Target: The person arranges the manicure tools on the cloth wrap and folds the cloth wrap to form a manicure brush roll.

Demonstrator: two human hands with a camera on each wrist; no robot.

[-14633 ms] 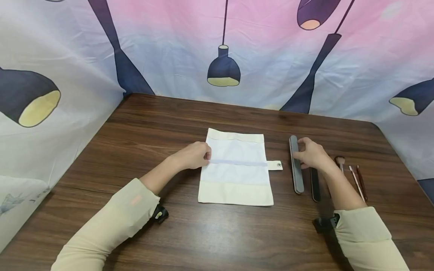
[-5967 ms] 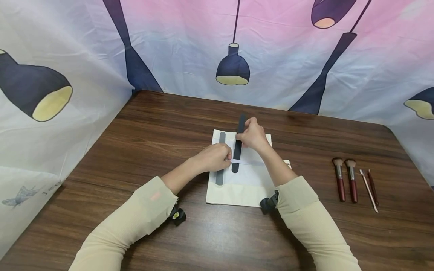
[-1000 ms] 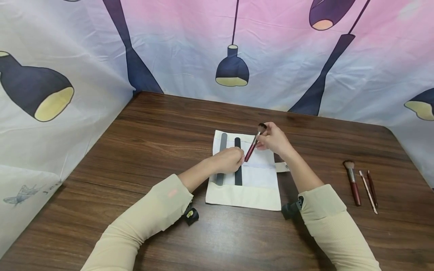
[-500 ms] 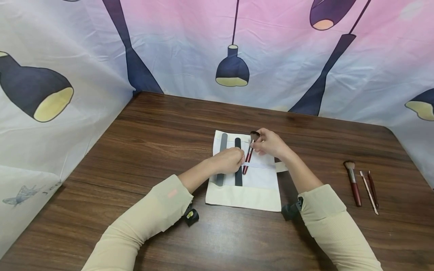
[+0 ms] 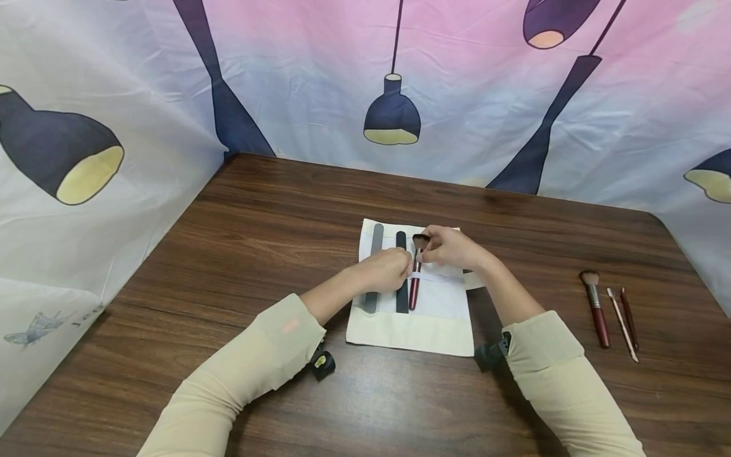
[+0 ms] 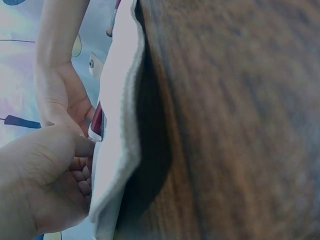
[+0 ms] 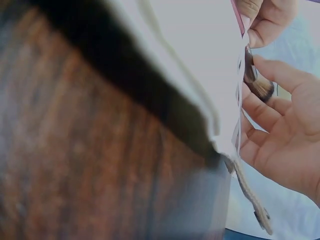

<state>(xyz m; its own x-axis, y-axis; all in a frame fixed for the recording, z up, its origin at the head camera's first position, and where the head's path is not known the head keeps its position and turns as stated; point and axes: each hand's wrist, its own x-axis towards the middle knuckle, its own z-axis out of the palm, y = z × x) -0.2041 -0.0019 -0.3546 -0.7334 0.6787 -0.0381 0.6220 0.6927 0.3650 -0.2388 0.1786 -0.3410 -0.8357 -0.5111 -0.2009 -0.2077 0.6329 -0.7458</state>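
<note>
A cream and white roll-up pouch (image 5: 436, 336) lies unrolled, crossed by a white elastic band (image 5: 442, 278). My left hand (image 5: 385, 270) pinches that band over the black nail file (image 5: 401, 301). Beside it my right hand (image 5: 451, 247) holds a makeup brush (image 5: 414, 292) near its bristle end. The brush's dark red handle passes under the band and points toward me. In the right wrist view, thumb and fingers flank the brush's dark bristles (image 7: 263, 90). A grey nail file (image 5: 377, 238) lies at the pouch's left, partly covered by my left hand.
To the right on the wooden table (image 5: 365, 406) lie a second makeup brush (image 5: 595, 311), a thin light-coloured tool (image 5: 622, 324) and a dark red tool (image 5: 629, 317). A snap strap (image 5: 474, 280) sticks out from the pouch's right edge. A printed curtain (image 5: 308, 82) hangs behind the table.
Both nail files have come onto the pouch since the oldest frame. Over the last second my right hand has slid the brush down and left, its handle passing under the band; the left hand stays put.
</note>
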